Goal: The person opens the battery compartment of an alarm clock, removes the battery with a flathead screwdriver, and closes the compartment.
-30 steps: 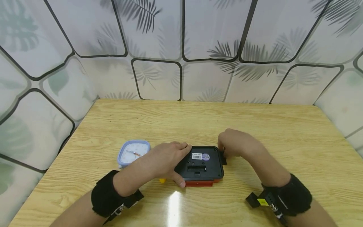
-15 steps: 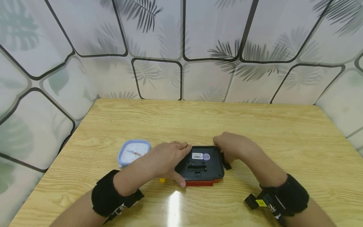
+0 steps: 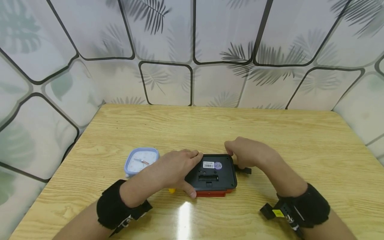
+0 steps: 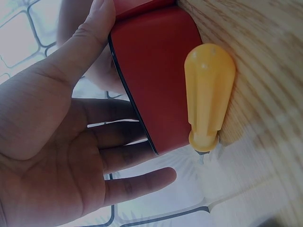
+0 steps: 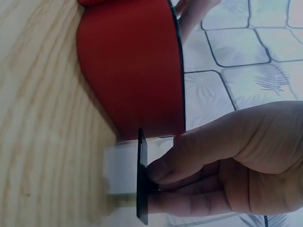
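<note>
A red device with a black back [image 3: 211, 181] lies back-up on the table, with a barcode sticker and an open battery slot facing up. My left hand [image 3: 177, 168] grips its left end, thumb on the near side and fingers toward the far edge. In the left wrist view the red side wall [image 4: 151, 80] shows beside the thumb. Just off the device's right end, my right hand [image 3: 249, 151] pinches a thin black battery cover [image 3: 244, 170] between thumb and fingers. The right wrist view shows that cover [image 5: 142, 182] edge-on, close to the red wall.
A yellow-handled screwdriver [image 4: 208, 94] lies by the device's left end, mostly hidden under the left hand in the head view. Left of that hand sits a light blue clock [image 3: 141, 161]. A patterned wall covering [image 3: 216, 85] rises behind the wooden table [image 3: 180, 126].
The right hand has shifted slightly and turned the black cover, which now points more to the right, away from the device. The left hand and the device stay put.
</note>
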### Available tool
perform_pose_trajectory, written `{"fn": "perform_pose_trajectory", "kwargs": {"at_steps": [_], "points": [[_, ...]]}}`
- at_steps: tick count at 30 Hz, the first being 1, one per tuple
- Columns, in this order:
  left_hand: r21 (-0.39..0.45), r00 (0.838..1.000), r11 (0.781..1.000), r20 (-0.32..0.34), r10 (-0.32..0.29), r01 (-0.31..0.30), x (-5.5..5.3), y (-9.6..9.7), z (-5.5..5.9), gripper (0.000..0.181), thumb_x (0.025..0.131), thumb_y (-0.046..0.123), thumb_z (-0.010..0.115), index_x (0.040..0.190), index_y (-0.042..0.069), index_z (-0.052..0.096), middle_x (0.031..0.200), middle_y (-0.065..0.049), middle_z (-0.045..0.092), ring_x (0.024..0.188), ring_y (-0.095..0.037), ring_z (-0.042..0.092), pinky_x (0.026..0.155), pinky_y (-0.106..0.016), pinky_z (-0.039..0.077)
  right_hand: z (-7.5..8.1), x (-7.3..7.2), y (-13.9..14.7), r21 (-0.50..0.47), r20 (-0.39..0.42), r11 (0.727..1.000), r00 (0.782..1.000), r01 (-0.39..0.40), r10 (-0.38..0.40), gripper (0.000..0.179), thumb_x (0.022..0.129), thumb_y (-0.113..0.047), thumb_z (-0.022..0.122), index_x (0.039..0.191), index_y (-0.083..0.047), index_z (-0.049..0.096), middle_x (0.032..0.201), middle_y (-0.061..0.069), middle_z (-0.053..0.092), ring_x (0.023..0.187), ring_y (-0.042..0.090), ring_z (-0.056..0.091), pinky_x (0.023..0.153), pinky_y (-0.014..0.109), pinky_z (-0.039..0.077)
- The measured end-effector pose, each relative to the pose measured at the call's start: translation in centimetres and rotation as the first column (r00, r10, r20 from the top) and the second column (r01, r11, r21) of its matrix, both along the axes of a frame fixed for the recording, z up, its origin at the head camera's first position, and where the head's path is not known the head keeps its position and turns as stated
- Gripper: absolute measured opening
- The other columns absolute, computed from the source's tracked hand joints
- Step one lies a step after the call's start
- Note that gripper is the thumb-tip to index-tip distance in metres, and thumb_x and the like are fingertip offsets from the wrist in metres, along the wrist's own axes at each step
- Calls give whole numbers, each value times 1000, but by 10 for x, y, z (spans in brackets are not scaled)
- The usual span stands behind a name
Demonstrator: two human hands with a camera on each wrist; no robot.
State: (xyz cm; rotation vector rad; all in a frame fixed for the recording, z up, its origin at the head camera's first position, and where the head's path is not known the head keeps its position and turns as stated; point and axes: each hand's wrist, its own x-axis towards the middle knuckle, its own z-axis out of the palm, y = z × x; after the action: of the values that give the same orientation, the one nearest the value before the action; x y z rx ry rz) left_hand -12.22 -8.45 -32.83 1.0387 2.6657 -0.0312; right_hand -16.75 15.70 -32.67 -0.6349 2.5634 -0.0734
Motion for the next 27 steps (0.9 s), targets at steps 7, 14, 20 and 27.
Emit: {"fn": "perform_pose_trajectory", "kwargs": {"at_steps": [7,14,20,27], "points": [[3,1000,1000,0,2,-2,0,-1,0,119,63,72,78,154,7,37,154,-9,45,139,-27,46,107,-45,46,10,2,4,-63,-20,998,1000,-11,10,33,81,6,74,101,-12,56,78,2,57,66,16,51,57,28,42],[-2,1000,1000,2,-4,4,-1,0,1,119,64,73,78,154,7,36,155,-9,43,140,-27,45,107,-46,45,28,6,14,-190,-115,980,992,-66,44,28,82,8,67,100,-10,56,74,0,54,64,14,49,58,28,42],[-3,1000,1000,4,-1,1,-1,0,1,119,64,73,77,154,7,36,155,-9,44,139,-26,46,107,-45,46,35,10,12,-282,-217,945,970,-167,107,27,81,8,66,99,-11,59,71,-3,51,64,10,46,60,27,42],[4,1000,1000,-6,-7,7,-1,-1,1,118,64,73,78,154,7,37,153,-9,46,138,-25,47,106,-43,47,28,10,3,-362,-314,888,934,-285,172,27,80,6,69,99,-12,63,78,-4,54,68,8,48,62,25,45]]}}
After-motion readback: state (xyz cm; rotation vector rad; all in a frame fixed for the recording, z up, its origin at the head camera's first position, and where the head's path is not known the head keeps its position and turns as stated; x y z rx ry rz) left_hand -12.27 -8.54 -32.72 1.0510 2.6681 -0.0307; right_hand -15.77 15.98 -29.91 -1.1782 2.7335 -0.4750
